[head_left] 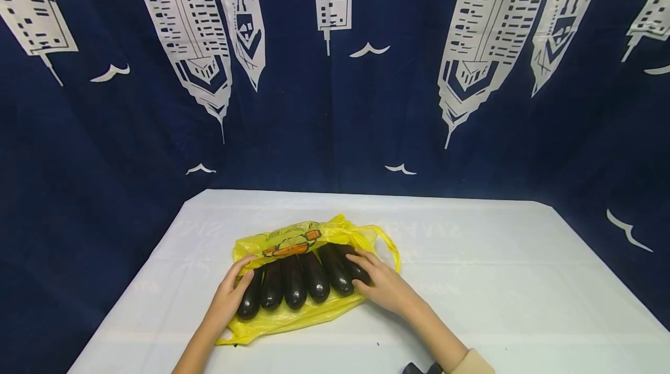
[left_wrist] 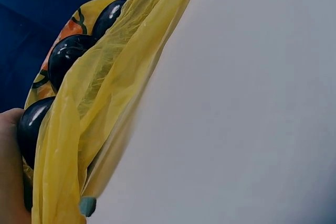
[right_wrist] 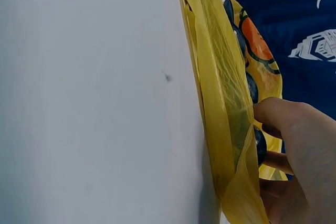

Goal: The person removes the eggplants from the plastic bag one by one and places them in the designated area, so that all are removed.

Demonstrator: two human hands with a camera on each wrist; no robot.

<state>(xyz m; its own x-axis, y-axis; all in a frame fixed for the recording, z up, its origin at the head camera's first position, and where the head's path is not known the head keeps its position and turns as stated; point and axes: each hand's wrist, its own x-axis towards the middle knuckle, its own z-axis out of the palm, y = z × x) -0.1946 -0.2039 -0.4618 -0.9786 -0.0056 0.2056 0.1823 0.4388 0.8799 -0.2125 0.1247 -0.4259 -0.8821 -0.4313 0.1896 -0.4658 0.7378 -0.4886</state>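
Filling a yellow bag [head_left: 293, 321]: six dark eggplants [head_left: 295, 289] in a row

Navy cloth [head_left: 335, 112] printed with white buildings hangs behind a white table [head_left: 523, 281]; on the table lies the thin, wrinkled plastic bag, orange print on its upper layer; inside, the eggplants lie side by side, glossy and near-black, rounded ends showing toward the person, far ends covered; the right hand [head_left: 388, 288] rests loosely open on the rightmost one; the left hand [head_left: 229, 294], its thumb and fingers apart, touches the leftmost.
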